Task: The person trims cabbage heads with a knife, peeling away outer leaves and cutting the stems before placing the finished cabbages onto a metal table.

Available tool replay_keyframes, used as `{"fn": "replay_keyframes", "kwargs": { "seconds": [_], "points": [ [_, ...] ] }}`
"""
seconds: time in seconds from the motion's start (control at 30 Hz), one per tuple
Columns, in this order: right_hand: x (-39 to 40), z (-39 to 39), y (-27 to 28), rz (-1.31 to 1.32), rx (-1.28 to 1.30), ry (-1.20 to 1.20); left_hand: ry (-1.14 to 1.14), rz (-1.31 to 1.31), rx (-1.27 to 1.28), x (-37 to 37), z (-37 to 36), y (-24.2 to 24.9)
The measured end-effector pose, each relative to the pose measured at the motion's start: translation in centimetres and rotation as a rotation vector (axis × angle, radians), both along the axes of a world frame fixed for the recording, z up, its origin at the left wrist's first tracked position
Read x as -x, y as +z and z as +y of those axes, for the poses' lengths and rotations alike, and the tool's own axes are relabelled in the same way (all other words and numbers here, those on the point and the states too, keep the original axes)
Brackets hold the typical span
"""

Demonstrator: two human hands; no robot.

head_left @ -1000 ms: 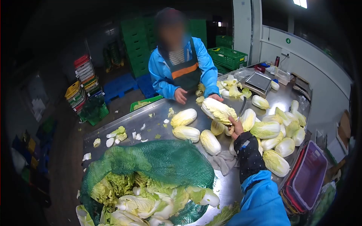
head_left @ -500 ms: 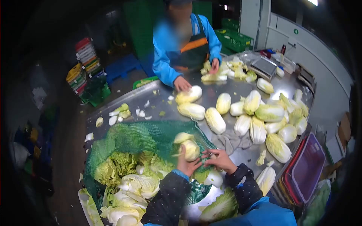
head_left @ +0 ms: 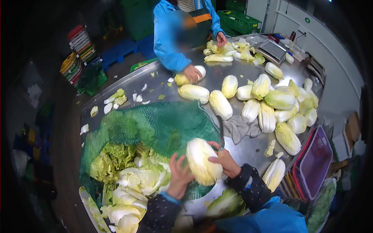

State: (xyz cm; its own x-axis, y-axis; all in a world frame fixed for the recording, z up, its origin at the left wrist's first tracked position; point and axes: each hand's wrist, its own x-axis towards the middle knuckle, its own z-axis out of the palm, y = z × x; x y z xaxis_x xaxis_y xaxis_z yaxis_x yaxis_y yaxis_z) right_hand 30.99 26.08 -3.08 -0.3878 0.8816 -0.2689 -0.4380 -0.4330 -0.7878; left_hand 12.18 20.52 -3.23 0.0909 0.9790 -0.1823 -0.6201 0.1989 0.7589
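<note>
A trimmed napa cabbage point(head_left: 203, 162), white and pale yellow, is held up over the near part of the table, in front of the green mesh bag. My right hand point(head_left: 226, 162) grips its right side, thumb across the front and fingers behind. On the other side, my left hand point(head_left: 180, 175) has its fingers spread, close to the cabbage's lower left. Loose outer leaves point(head_left: 142, 176) lie heaped at the mouth of the green mesh bag point(head_left: 155, 118). Below my hands is another greener cabbage point(head_left: 224, 204), partly covered by my right sleeve.
Across the metal table point(head_left: 163, 83), a co-worker's hand point(head_left: 191, 73) rests on a cabbage. Several trimmed cabbages point(head_left: 279, 100) are piled to the right. A grey glove point(head_left: 240, 128) lies before them. A scale point(head_left: 272, 50) stands far right, stacked crates point(head_left: 315, 165) beside the table.
The cabbage has been turned so its long side shows, in my right hand's grip. My left hand has moved down and left, fingers spreading. The co-worker's hand has closed over a cabbage.
</note>
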Motion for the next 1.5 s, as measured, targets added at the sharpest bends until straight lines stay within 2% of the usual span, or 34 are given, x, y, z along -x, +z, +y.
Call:
{"fn": "replay_keyframes", "kwargs": {
  "seconds": [0.07, 0.1, 0.13, 0.2, 0.27, 0.3, 0.33, 0.4, 0.47, 0.5, 0.53, 0.57, 0.63, 0.67, 0.73, 0.77, 0.8, 0.83, 0.87, 0.93, 0.97, 1.07, 1.13, 1.17, 1.2, 1.27, 1.3, 1.33, 1.4, 1.47, 1.5],
  "points": [
    [0.9, -3.9, 1.6, 0.124, -0.014, 0.01, -0.06, -0.29, 0.288, 2.0, -2.3, 1.5],
    [1.8, -5.7, 2.2, 0.066, -0.108, 0.096, -0.157, -0.25, 0.227, 2.3, -3.2, 1.0],
    [2.6, -7.3, 2.9, 0.011, -0.208, 0.186, -0.129, -0.243, 0.237, 3.1, -4.5, 1.4],
    [3.3, -9.4, 4.2, -0.041, -0.266, 0.209, -0.329, -0.279, 0.167, 5.0, -7.3, 2.5],
    [3.4, -9.7, 6.1, -0.237, -0.412, 0.415, -0.301, -0.204, 0.139, 6.3, -9.8, 3.3],
    [3.6, -9.9, 7.3, -0.455, -0.591, 0.436, -0.335, -0.294, 0.164, 6.9, -10.7, 4.3],
    [3.8, -9.9, 8.4, -0.443, -0.593, 0.448, -0.371, -0.38, 0.183, 7.7, -11.8, 5.1],
    [4.8, -9.6, 10.1, -0.666, -0.746, 0.558, -0.338, -0.348, 0.266, 10.3, -14.4, 4.1],
    [6.2, -9.4, 10.0, -0.72, -0.883, 0.544, -0.423, -0.654, 0.281, 11.8, -16.6, 4.0],
    [7.1, -8.7, 9.0, -0.613, -0.817, 0.506, -0.433, -0.803, 0.223, 11.8, -17.8, 3.8],
    [8.1, -8.0, 7.6, -0.51, -0.75, 0.467, -0.411, -0.797, 0.222, 11.7, -18.7, 3.6],
    [9.2, -7.4, 6.0, -0.494, -0.758, 0.483, -0.438, -0.869, 0.109, 11.7, -19.5, 3.4],
    [11.1, -6.4, 3.7, -0.877, -0.686, 0.329, -0.454, -0.943, -0.041, 12.0, -20.8, 3.3],
    [11.7, -6.8, 3.3, -0.873, -0.706, 0.341, -0.443, -0.938, -0.061, 12.5, -21.3, 3.9],
    [12.5, -8.7, 2.8, -1.288, -1.131, 0.115, -0.389, -0.893, -0.07, 13.1, -22.4, 5.4],
    [12.7, -10.0, 4.1, -1.224, -1.076, 0.14, -0.38, -0.889, -0.089, 13.5, -23.0, 6.0],
    [13.2, -11.2, 3.8, -1.219, -1.096, 0.144, -0.204, -0.724, -0.045, 13.9, -23.7, 6.4],
    [13.3, -12.6, 3.4, -0.866, -0.878, 0.125, -0.035, -0.562, 0.001, 14.3, -24.0, 6.6],
    [13.5, -13.9, 4.0, -0.524, -0.651, 0.102, -0.04, -0.57, -0.014, 14.6, -23.9, 6.6],
    [13.6, -17.3, 6.5, -0.299, -0.359, 0.212, 0.173, -0.338, 0.049, 15.5, -23.6, 6.3],
    [13.9, -18.3, 5.8, -0.16, -0.377, 0.264, 0.162, -0.345, 0.043, 15.9, -23.6, 6.3],
    [15.0, -20.7, 5.4, 0.014, -0.345, 0.408, 0.3, -0.226, 0.07, 16.4, -23.1, 6.3],
    [15.2, -21.0, 6.7, -0.143, -0.192, 0.648, 0.313, -0.149, 0.04, 15.3, -22.8, 7.2],
    [16.2, -21.4, 7.2, -0.248, -0.479, 0.583, 0.346, -0.068, 0.008, 14.7, -22.6, 7.7],
    [16.0, -21.4, 6.7, -0.256, -0.483, 0.563, 0.326, -0.07, 0.001, 14.7, -22.6, 7.9],
    [15.7, -21.2, 4.8, 0.131, -0.118, 0.519, 0.238, -0.097, -0.073, 15.0, -22.8, 8.2],
    [15.5, -21.3, 4.4, 0.365, -0.023, 0.478, 0.228, -0.103, -0.08, 15.2, -22.9, 8.5],
    [15.2, -21.4, 3.3, 0.361, -0.027, 0.473, 0.157, -0.051, -0.026, 15.5, -23.3, 8.8],
    [14.6, -21.5, 0.7, 0.643, 0.195, 0.55, 0.086, 0.002, 0.033, 15.3, -23.9, 8.5],
    [14.6, -21.6, 0.1, 0.537, 0.168, 0.501, -0.016, 0.03, 0.178, 14.2, -24.2, 8.1],
    [14.4, -21.5, -0.1, 0.619, 0.308, 0.498, -0.056, 0.059, 0.213, 13.6, -24.3, 8.2]
  ]
}}
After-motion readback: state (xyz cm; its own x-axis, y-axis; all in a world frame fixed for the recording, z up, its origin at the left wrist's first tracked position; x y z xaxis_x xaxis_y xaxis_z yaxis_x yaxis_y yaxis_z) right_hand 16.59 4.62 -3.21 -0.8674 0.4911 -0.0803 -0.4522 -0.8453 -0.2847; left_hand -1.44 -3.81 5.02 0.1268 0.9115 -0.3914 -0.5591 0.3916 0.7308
